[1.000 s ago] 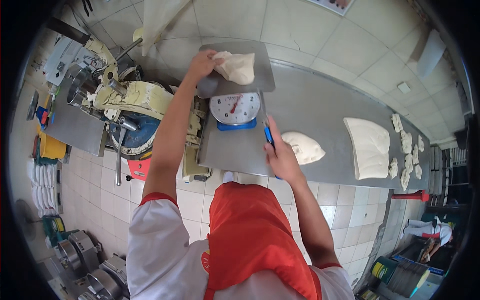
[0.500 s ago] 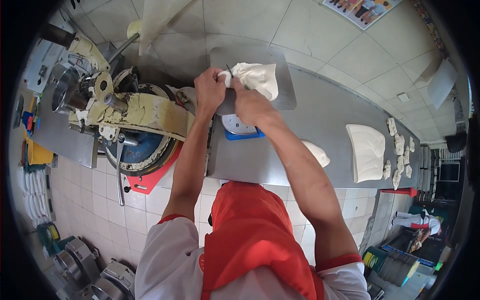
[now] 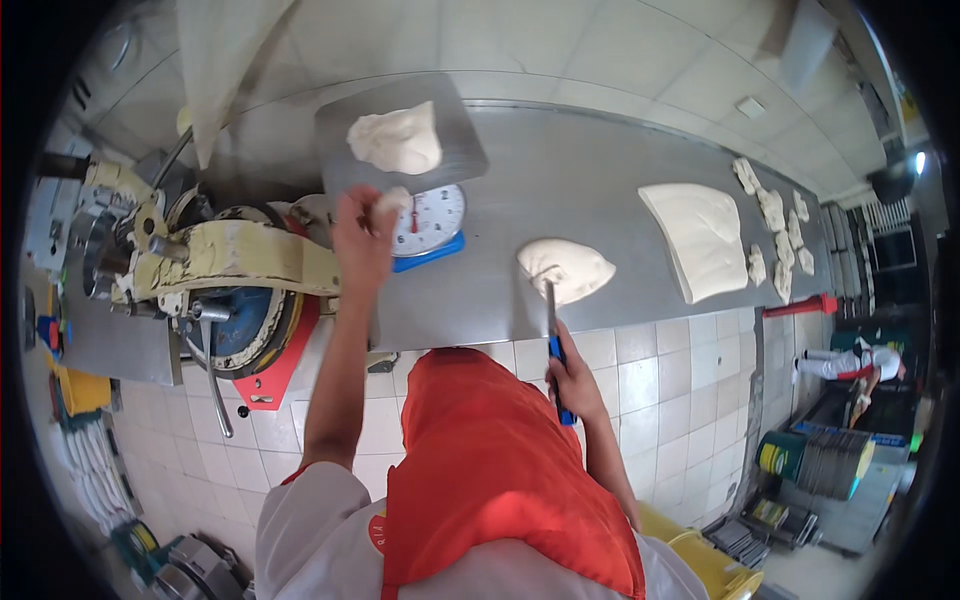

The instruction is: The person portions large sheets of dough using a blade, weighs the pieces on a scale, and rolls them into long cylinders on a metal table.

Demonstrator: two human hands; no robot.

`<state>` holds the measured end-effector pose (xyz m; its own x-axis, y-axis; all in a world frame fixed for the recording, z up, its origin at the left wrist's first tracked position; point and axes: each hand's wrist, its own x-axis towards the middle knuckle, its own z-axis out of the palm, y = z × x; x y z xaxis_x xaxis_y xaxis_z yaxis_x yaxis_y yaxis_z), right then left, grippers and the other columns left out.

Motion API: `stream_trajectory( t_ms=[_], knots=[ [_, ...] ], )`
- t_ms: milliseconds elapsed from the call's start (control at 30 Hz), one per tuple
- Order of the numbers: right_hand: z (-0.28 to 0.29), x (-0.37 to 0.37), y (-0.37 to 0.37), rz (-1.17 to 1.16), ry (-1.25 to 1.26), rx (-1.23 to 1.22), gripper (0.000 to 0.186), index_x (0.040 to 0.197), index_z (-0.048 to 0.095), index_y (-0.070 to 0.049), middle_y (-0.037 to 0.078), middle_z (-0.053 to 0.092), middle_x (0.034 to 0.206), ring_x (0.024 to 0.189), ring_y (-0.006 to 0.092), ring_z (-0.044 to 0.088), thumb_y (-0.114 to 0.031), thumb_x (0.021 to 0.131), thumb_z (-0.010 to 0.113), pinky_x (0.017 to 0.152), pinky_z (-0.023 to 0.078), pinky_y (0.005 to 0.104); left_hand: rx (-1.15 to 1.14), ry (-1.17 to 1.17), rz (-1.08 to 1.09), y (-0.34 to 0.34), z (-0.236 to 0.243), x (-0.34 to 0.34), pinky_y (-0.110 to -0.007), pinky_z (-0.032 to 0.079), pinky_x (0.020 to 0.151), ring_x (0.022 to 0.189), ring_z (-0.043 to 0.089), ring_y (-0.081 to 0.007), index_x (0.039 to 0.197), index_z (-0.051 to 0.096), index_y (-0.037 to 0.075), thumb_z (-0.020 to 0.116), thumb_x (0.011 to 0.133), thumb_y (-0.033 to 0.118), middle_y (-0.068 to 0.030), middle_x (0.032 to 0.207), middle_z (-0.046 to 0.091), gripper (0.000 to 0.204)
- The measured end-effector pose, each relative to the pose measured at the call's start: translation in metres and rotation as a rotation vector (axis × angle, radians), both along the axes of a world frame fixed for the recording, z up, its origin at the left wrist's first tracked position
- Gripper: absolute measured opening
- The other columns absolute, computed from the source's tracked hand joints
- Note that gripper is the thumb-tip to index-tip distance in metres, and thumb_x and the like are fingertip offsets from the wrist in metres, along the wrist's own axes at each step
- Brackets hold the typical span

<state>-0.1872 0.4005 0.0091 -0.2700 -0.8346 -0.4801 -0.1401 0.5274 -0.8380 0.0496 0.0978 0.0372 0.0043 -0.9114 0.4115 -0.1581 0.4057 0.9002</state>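
Observation:
My left hand (image 3: 360, 240), slightly blurred, pinches a small lump of white dough (image 3: 391, 203) in front of the scale's pan. A blue-handled knife (image 3: 556, 352) is in my right hand (image 3: 578, 382), low at the table's near edge. Its blade tip reaches the near side of a rounded dough piece (image 3: 572, 268); whether they touch I cannot tell. On the flat metal pan (image 3: 458, 150) lies a larger piece of dough (image 3: 402, 138). Beneath the pan, the blue scale (image 3: 430, 222) shows its white dial with a red needle.
A big dough slab (image 3: 698, 240) and several small dough pieces (image 3: 772, 210) lie on the steel table (image 3: 560, 150) to the right. An old cream-coloured machine (image 3: 250, 258) stands close on the left. Another person (image 3: 855, 362) is far off at the right.
My hands have parted from over the pan. The left moved nearer with the small dough lump; the right swung right and nearer with the knife. The whole view has shifted too.

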Motion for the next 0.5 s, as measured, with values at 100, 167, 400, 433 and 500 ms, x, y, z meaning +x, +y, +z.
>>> stream_trajectory(
  t_ms=[100, 167, 400, 433, 500],
  knots=[
    [-0.023, -0.016, 0.083, -0.111, 0.081, 0.124, 0.074, 0.164, 0.017, -0.025, 0.006, 0.058, 0.069, 0.05, 0.0151, 0.058, -0.001, 0.099, 0.044, 0.049, 0.05, 0.0318, 0.15, -0.264, -0.092, 0.064, -0.054, -0.073, -0.03, 0.05, 0.064, 0.071, 0.059, -0.0128, 0.102, 0.062, 0.006, 0.077, 0.084, 0.006, -0.0077, 0.085, 0.065, 0.023],
    [-0.031, -0.022, 0.119, -0.091, 0.147, 0.139, 0.074, 0.163, 0.018, -0.025, 0.007, 0.059, 0.068, 0.05, 0.016, 0.059, -0.002, 0.099, 0.044, 0.05, 0.051, 0.0328, 0.038, -0.235, -0.138, 0.09, -0.109, -0.138, -0.039, 0.053, 0.072, 0.081, 0.065, -0.0256, 0.102, 0.062, 0.006, 0.076, 0.081, 0.003, -0.0117, 0.091, 0.065, 0.025],
    [-0.067, -0.038, 0.171, -0.115, 0.289, -0.004, 0.073, 0.163, 0.02, -0.026, 0.008, 0.059, 0.066, 0.049, 0.0174, 0.059, -0.002, 0.099, 0.047, 0.048, 0.05, 0.0359, 0.136, -0.773, -0.308, 0.129, -0.202, -0.231, -0.045, 0.037, 0.107, 0.122, 0.045, -0.0379, 0.127, 0.051, 0.005, 0.062, 0.084, 0.011, -0.0167, 0.135, 0.047, 0.045],
    [-0.066, -0.041, 0.172, -0.109, 0.278, -0.013, 0.073, 0.163, 0.02, -0.026, 0.008, 0.059, 0.066, 0.049, 0.0174, 0.059, -0.002, 0.099, 0.047, 0.048, 0.05, 0.0359, 0.132, -0.784, -0.297, 0.126, -0.201, -0.23, -0.045, 0.037, 0.107, 0.122, 0.045, -0.0379, 0.127, 0.051, 0.005, 0.062, 0.084, 0.011, -0.0167, 0.135, 0.047, 0.045],
    [-0.065, -0.047, 0.173, -0.136, 0.248, -0.043, 0.074, 0.163, 0.021, -0.025, 0.01, 0.061, 0.067, 0.053, 0.0211, 0.061, -0.002, 0.098, 0.048, 0.054, 0.051, 0.039, 0.102, -0.822, -0.417, 0.12, -0.197, -0.228, -0.046, 0.037, 0.109, 0.122, 0.046, -0.0379, 0.13, 0.05, 0.005, 0.06, 0.087, 0.013, -0.0159, 0.134, 0.049, 0.045]
  ],
)
